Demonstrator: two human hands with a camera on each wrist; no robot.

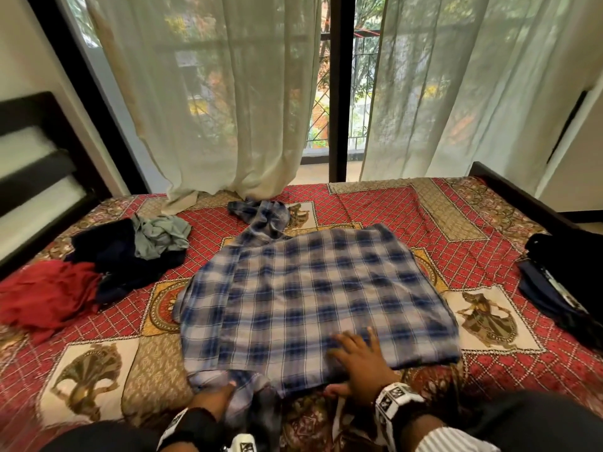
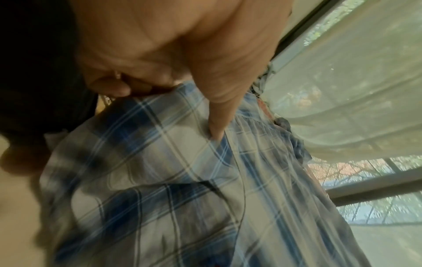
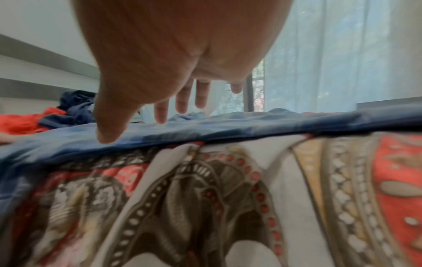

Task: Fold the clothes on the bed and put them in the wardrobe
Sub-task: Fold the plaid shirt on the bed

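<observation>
I've got the plaid shirt (image 1: 313, 295) spread mid-bed, partly folded. My right hand (image 1: 362, 363) lies flat on its near hem, fingers straight; my left hand (image 1: 215, 399) pinches the near-left corner. Unfolded clothes (image 1: 107, 262) wait far left, a dark stack (image 1: 567, 275) sits right. No wardrobe in view. Open bedspread (image 1: 408, 203) beyond the shirt gives room.

Head view looks down over the bed (image 1: 375, 203) toward the window at 12 o'clock. Wrist views sit close above the plaid shirt (image 1: 313, 298), which all three views share.
</observation>
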